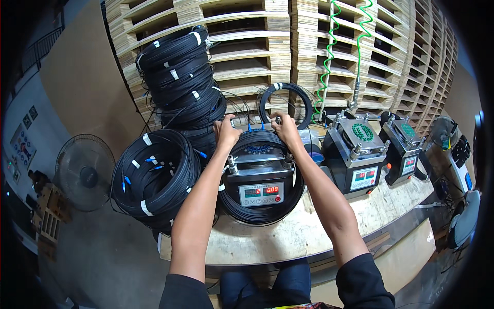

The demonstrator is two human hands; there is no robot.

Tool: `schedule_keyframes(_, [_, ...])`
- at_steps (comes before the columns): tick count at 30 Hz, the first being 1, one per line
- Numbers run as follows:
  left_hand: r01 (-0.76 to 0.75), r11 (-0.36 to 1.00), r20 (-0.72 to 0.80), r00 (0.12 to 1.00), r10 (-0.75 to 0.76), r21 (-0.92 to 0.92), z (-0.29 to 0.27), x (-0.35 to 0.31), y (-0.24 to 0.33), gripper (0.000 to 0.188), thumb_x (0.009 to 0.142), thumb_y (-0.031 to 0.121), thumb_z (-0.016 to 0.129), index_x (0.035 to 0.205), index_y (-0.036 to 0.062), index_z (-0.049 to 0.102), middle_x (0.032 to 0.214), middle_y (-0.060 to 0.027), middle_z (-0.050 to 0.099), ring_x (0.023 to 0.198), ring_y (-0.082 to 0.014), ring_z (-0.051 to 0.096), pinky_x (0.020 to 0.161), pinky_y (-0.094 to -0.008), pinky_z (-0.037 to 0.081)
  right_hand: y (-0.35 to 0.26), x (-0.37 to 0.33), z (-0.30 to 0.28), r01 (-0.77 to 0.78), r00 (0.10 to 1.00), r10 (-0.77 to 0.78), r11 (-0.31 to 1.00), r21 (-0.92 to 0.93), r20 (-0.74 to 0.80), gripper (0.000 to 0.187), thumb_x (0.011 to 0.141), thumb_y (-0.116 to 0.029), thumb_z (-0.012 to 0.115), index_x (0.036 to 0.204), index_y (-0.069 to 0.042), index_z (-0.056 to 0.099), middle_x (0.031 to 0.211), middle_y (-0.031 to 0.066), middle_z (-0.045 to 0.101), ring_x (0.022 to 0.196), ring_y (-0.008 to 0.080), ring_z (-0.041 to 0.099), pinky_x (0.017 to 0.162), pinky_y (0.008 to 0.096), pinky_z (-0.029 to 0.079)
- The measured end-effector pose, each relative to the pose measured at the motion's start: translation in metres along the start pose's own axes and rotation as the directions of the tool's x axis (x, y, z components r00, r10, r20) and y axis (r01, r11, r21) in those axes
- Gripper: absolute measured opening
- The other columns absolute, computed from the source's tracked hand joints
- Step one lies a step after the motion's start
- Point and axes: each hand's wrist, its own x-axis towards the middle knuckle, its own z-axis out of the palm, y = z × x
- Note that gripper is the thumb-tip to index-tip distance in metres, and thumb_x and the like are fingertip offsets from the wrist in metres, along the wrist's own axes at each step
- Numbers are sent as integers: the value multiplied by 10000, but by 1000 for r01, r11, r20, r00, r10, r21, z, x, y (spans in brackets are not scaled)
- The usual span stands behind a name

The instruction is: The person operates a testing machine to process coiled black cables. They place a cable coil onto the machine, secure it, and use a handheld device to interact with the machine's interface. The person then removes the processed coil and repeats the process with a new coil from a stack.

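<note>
A metal polishing machine (260, 178) with a lit red digital display stands in front of me on the table. A coil of black cable (262, 217) lies around it. My left hand (226, 135) is closed at the machine's back left corner, its fingers on a metal clamp knob (232, 122). At the back right corner my right hand (286, 132) is closed on a matching knob (278, 120). Between the hands, several blue connectors (256, 126) stand along the machine's back edge. Black cable arches over its top, partly hiding the round plate with blue pieces.
Tall stacks of black cable coils (177, 77) rise at the back left, with more coils (149, 180) nearer. Two similar machines (360, 149) with green-dotted tops stand to the right on the wooden table (231, 247). Green coiled air hoses (329, 51) hang before wooden pallets (242, 67).
</note>
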Motion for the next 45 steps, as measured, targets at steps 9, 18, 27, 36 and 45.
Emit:
schedule_keyframes(9, [33, 999, 3, 999, -33, -17, -3, 0, 2, 870, 623, 178, 863, 1400, 206, 471, 1203, -221, 446, 1119, -364, 461, 1023, -417, 383, 12, 7, 9, -67, 995, 62, 995, 69, 82, 234, 835, -80, 707, 1067, -57, 682, 817, 235, 669, 820, 370, 663, 756, 422, 507])
schedule_keyframes(18, [107, 974, 53, 994, -98, -198, -9, -5, 11, 828, 718, 225, 781, 1451, 158, 402, 1307, -289, 345, 1199, -426, 453, 1068, -411, 394, 10, -4, 5, -223, 975, 223, 965, -135, -15, 364, 868, -143, 622, 1226, -105, 572, 1124, 256, 661, 1040, 438, 642, 890, 524, 487])
schedule_keyframes(27, [186, 982, 183, 967, -174, -45, -4, 7, 6, 958, 710, 227, 845, 1507, 196, 315, 1386, -307, 309, 1279, -457, 435, 1069, -464, 408, 9, -2, 7, -250, 968, 243, 949, -191, -59, 534, 847, -117, 606, 1361, -64, 467, 1141, 286, 650, 1088, 468, 622, 895, 535, 496])
schedule_keyframes(36, [158, 987, 155, 974, -162, 40, -2, 6, 7, 874, 742, 193, 815, 1487, 245, 360, 1365, -222, 337, 1254, -424, 466, 1007, -499, 456, 19, 3, 10, -54, 996, 54, 998, -8, -78, 584, 836, -70, 622, 1388, -50, 431, 1135, 330, 617, 1034, 487, 618, 924, 504, 488])
schedule_keyframes(45, [253, 964, 148, 954, -262, 76, -9, 3, 29, 876, 733, 237, 855, 1467, 300, 382, 1433, -204, 318, 1271, -417, 491, 990, -514, 487, 8, 12, 11, -196, 980, 199, 949, -248, -14, 836, 775, -29, 654, 1513, -169, 289, 1245, 371, 536, 1104, 509, 584, 965, 510, 489])
